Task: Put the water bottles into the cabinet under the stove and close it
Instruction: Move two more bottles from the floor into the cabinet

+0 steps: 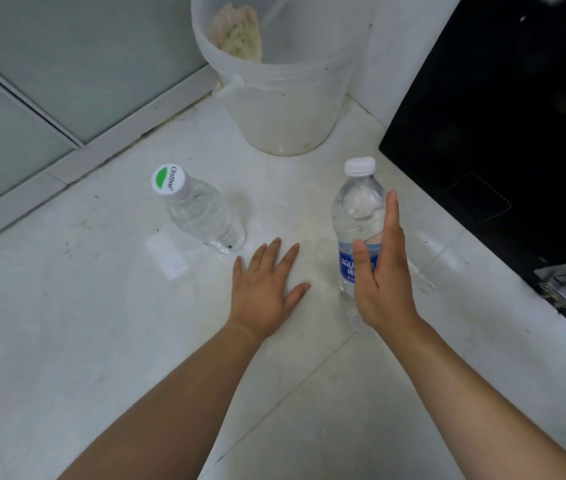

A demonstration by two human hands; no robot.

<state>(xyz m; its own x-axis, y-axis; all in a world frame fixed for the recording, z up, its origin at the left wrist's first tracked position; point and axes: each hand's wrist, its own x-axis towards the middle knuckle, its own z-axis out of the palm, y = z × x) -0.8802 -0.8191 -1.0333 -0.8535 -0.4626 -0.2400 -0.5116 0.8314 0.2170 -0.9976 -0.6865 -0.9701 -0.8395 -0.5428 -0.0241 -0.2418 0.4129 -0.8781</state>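
Green-cap bottle [202,214], blue-label bottle [354,216] apparently upright

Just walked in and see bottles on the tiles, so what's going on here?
A person has both hands down by two water bottles standing on the white tiled surface. The right hand is open around the blue-labelled bottle, thumb across its label, fingers straight, not gripping yet. The left hand is spread palm down, apart from the green-capped bottle farther left. A white bucket stands behind them.

Dim, cool, soft light; wide-angle bending at edges, slight blur
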